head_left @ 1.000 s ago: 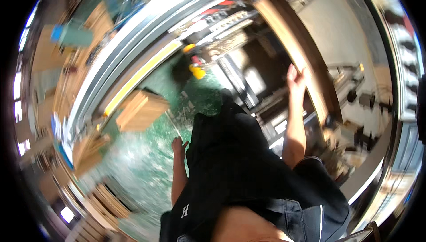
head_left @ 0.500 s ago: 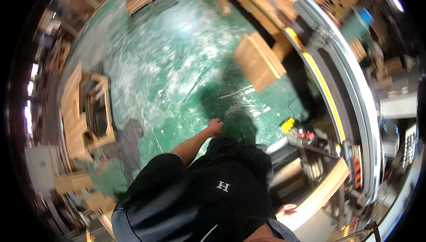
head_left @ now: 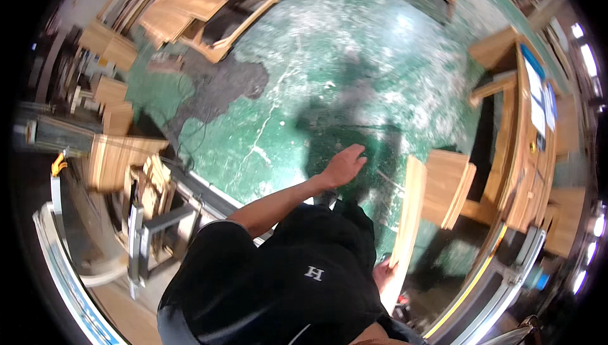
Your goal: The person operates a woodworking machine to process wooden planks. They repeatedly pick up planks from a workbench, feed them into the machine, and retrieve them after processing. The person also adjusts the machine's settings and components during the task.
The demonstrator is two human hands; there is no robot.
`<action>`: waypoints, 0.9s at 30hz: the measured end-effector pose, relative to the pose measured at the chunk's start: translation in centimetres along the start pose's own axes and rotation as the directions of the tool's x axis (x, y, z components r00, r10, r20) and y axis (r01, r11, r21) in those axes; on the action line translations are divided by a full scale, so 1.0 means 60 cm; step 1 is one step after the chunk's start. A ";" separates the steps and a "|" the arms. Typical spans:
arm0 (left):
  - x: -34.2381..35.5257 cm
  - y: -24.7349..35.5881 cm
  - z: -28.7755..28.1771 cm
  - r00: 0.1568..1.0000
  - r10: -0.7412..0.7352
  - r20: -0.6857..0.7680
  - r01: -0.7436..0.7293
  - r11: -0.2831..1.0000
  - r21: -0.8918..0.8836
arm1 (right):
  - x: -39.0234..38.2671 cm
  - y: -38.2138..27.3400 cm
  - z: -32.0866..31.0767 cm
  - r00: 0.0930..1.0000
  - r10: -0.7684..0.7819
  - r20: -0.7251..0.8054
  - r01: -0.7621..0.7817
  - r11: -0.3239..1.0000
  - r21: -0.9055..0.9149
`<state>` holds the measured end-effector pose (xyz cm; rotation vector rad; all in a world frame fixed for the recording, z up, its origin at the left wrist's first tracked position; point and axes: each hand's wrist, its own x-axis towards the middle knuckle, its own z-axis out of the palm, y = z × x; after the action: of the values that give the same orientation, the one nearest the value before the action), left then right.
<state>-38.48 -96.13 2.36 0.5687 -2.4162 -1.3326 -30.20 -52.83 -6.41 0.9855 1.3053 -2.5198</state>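
Note:
My right hand (head_left: 383,274) grips the lower part of a long pale wooden board (head_left: 411,202), its fingers against the edge. The board stands out ahead of me at my right side, tilted, its far end close to a stack of wooden panels (head_left: 443,183). My left hand (head_left: 344,166) is held out in front of my body above the green floor (head_left: 272,136). It touches nothing, and its fingers are loosely bent with no object in them. Part of my right hand is hidden behind the board.
A wooden workbench (head_left: 522,196) and a metal rail with a yellow strip (head_left: 475,288) flank my right. At the far left stands a wooden frame with panels (head_left: 190,3). Stacked boards (head_left: 120,158) and a metal stand (head_left: 161,225) are near left. A dark patch (head_left: 221,88) marks the floor.
My body has turned left, so the surroundings have swung clockwise in view. The board has swung from low right to pointing ahead in my right hand. My left hand reaches farther forward.

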 end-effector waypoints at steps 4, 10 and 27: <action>0.014 0.033 -0.124 0.961 0.273 0.042 -0.276 0.949 0.152 | 0.119 0.037 0.266 0.928 0.371 0.041 -0.370 0.929 -0.019; 0.029 -0.073 -0.259 0.995 0.096 0.012 -0.093 0.905 0.415 | 0.161 0.159 0.646 0.742 0.504 0.443 -0.145 0.765 -0.627; 0.123 -0.286 -0.650 0.359 -0.558 -0.748 0.806 0.589 -0.053 | -0.303 0.710 1.535 -0.161 0.726 0.668 0.836 0.460 -0.298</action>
<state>-23.80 -136.36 8.28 1.9941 -1.7022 -0.6390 -44.06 -153.05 13.41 -1.4046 1.4041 -0.8805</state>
